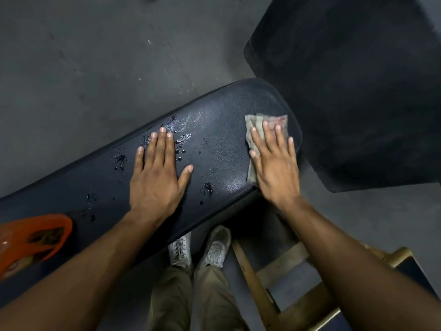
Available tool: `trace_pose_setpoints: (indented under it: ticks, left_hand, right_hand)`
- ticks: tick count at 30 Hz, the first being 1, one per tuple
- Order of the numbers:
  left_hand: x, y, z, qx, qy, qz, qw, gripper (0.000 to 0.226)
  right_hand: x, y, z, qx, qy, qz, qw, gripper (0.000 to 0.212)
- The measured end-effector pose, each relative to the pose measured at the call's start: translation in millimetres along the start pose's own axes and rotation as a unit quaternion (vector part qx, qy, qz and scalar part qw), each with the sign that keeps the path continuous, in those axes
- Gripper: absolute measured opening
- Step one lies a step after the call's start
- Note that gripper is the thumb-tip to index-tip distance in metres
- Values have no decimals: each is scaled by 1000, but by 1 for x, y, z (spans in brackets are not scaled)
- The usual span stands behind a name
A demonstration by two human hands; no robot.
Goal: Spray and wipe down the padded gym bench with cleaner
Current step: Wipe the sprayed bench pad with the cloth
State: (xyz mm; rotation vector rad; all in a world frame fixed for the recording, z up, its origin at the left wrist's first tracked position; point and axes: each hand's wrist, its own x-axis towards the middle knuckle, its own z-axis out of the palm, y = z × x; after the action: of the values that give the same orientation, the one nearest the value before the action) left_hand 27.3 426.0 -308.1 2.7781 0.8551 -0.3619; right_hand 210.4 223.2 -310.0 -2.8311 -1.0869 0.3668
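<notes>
Closest to the person are two pale shoes [200, 249] on the floor, and a wooden frame [269, 283] beside them with flat yellowish bars.

Next comes the padded bench [222, 144]. It runs slanting across in front of the person, long and dark, with rounded ends. Its skin looks like bumpy leather, shiny where it is wet. I think it is squashy on top and slippery under the drops [207, 188], so a flat push should work better than a pinch.

The left hand [157, 173] lies flat on the bench, fingers close together and thumb out, holding nothing. An orange bottle [35, 237] lies on the bench near that arm; it looks like smooth plastic.

The right hand [274, 161] is spread flat, pressing a cloth [256, 125] onto the far end of the bench. The cloth is thin, grey, soft and folded, so it could bunch up easily.

Farther off is a grey floor [95, 56] and a dark mat [358, 80].
</notes>
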Motion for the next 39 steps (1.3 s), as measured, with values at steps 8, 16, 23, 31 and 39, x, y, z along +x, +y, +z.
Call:
trace_pose_setpoints:
  ticks: [8,16,23,31,39]
  left_hand:
    - [-8,0,0,2,-14,-24,1000,83]
    - [-50,-21,6,-14,-9,-60,998,86]
    - [-59,-37,8,-12,-5,-59,998,86]
    - [-75,-56,8,-6,-4,-38,999,86]
    - [-80,-65,10,1,0,-43,999,88]
  right_hand:
    - [16,-103,9,20,-39,-178,983,57]
    - [35,-53,-1,-30,-46,-163,985,59]
    - [96,-147,4,-5,-37,-158,987,56]
    - [22,-123,3,-38,-66,-206,976,57]
    - [82,-191,8,-3,-50,-171,984,54]
